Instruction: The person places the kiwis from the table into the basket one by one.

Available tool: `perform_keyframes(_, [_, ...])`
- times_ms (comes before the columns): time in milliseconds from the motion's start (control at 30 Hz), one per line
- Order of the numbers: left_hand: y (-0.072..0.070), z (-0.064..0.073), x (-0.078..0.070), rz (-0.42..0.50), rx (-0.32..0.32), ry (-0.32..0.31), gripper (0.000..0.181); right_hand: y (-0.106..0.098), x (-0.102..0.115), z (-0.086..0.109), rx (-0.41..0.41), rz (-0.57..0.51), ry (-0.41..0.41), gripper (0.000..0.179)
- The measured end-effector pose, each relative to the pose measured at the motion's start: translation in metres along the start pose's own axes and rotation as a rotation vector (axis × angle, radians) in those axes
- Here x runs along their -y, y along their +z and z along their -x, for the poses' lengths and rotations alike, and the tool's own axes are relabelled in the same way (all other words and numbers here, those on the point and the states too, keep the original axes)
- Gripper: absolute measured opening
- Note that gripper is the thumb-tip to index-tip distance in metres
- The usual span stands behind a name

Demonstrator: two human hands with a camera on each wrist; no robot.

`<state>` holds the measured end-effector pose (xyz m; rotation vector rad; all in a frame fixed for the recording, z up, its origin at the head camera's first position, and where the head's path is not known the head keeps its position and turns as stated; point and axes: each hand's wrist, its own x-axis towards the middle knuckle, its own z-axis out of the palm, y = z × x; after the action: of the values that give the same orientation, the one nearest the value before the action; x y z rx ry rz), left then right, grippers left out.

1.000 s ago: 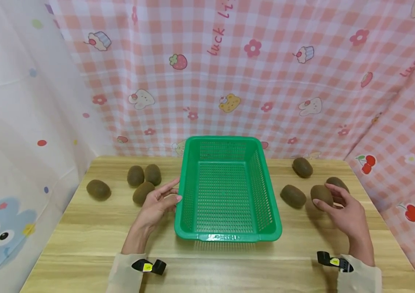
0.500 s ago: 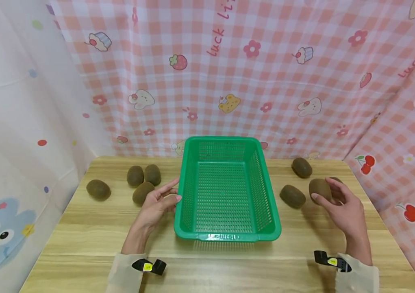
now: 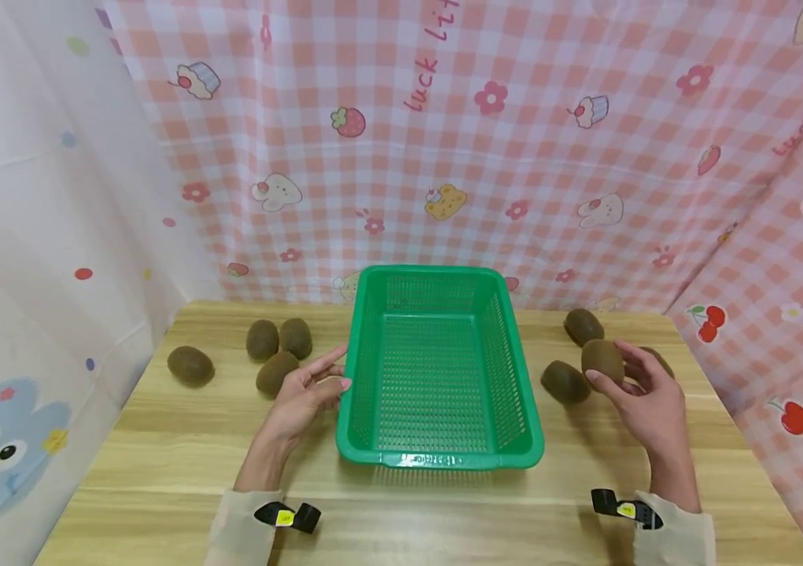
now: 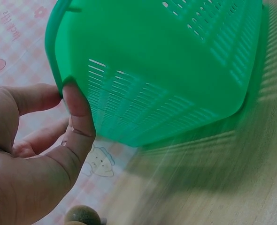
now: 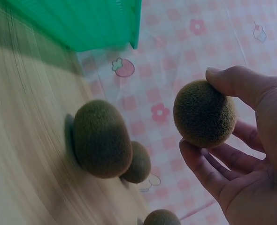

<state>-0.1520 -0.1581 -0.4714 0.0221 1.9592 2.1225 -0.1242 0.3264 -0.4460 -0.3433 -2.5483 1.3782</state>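
A green plastic basket (image 3: pixel 436 460) with perforated walls stands in the middle of the table. At its left side my left hand (image 3: pixel 302 401) pinches the rim between thumb and finger, which the left wrist view shows close up. My right hand (image 3: pixel 645 405) grips a brown fuzzy kiwi (image 5: pixel 204 113) between thumb and fingertips, raised off the table to the right of the basket. Two kiwis, one nearer (image 3: pixel 565 382) and one farther back (image 3: pixel 583 326), lie between that hand and the basket. Another kiwi (image 3: pixel 658 362) is partly hidden behind the right hand.
On the left of the wooden table (image 3: pixel 160 472), three kiwis sit close together, one of them (image 3: pixel 277 373) beside my left hand. A single kiwi (image 3: pixel 191 366) lies farther left. A pink checked cloth (image 3: pixel 443 141) hangs behind the table's back edge.
My right hand has lifted the kiwi and carried it left, toward the basket. The left hand stays at the basket's rim, and the basket has hardly moved.
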Motion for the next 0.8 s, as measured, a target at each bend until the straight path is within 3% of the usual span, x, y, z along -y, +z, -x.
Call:
perform_keyframes(200, [0.003,0.0,-0.001,0.008,0.008,0.004,0.061,0.002,0.009,0.007,-0.032,-0.023,0.004,0.071])
perform_keyframes(367, [0.0,0.002,-0.002,0.002,-0.011,0.001,0.061,0.01,0.02,0.007,-0.021,-0.06,-0.047,0.068])
perform_keyframes(800, [-0.001,0.002,-0.002,0.007,0.007,0.005,0.063,0.014,0.035,0.0,-0.012,-0.073,-0.166,0.065])
